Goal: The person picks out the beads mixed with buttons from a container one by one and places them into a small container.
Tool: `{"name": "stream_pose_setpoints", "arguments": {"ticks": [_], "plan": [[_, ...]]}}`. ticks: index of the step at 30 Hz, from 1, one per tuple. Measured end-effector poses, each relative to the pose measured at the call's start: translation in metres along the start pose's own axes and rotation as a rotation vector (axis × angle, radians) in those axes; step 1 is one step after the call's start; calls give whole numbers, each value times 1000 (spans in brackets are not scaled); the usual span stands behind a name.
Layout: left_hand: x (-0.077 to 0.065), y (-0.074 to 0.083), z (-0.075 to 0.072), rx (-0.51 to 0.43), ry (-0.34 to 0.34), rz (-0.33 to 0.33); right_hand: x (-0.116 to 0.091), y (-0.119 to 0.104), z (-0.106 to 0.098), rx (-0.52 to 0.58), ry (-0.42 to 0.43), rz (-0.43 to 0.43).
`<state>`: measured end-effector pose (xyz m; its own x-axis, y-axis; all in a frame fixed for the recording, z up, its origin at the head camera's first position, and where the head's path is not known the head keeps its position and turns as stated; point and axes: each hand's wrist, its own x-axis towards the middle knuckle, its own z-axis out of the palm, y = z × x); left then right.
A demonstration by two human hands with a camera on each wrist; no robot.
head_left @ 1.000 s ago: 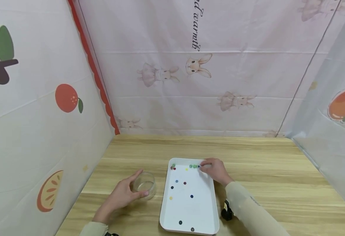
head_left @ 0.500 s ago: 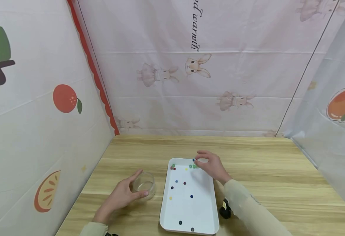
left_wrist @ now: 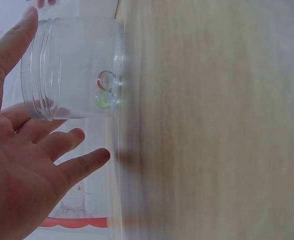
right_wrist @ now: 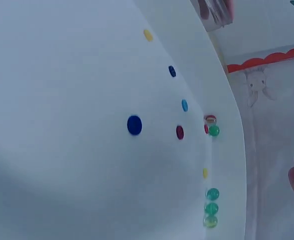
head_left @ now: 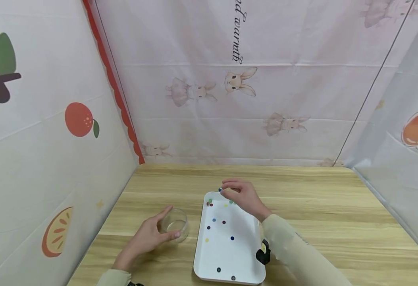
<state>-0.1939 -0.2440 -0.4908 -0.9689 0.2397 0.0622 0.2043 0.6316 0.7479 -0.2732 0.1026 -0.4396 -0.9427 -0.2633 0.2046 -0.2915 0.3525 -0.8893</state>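
My left hand [head_left: 148,237] holds a clear round jar [head_left: 182,223] standing on the table left of the tray, its thumb and fingers on either side of the rim. Through the wall in the left wrist view, glass marbles [left_wrist: 105,90] lie at the bottom. My right hand [head_left: 245,197] pinches a small blue marble [head_left: 220,189] above the far rim of the white tray [head_left: 244,254]. In the right wrist view, green marbles [right_wrist: 212,208] line the tray's far wall. Flat coloured discs, among them a dark blue disc [right_wrist: 134,125], lie scattered on its floor.
The wooden table [head_left: 323,222] stretches around the tray. A printed cloth [head_left: 201,135] hangs behind it, with more cloth at both sides. A dark device [head_left: 263,254] on the right wrist overlaps the tray's right edge.
My right hand has lifted the blue marble from the tray's far right corner and moved left with it over the far rim. My left hand and the jar stay put.
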Motion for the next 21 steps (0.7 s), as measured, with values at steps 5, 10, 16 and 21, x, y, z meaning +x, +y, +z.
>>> {"name": "stream_pose_setpoints", "arguments": {"ticks": [5, 10, 16, 21], "plan": [[0, -3, 1, -6, 1, 3, 0, -3, 14, 87, -25, 16], [-2, -5, -1, -17, -8, 6, -1, -4, 31, 153, -64, 24], [-5, -7, -5, -14, -14, 12, -4, -12, 56, 161, -89, 8], [-8, -7, -9, -14, -10, 13, -7, -19, 77, 137, -115, -4]]}}
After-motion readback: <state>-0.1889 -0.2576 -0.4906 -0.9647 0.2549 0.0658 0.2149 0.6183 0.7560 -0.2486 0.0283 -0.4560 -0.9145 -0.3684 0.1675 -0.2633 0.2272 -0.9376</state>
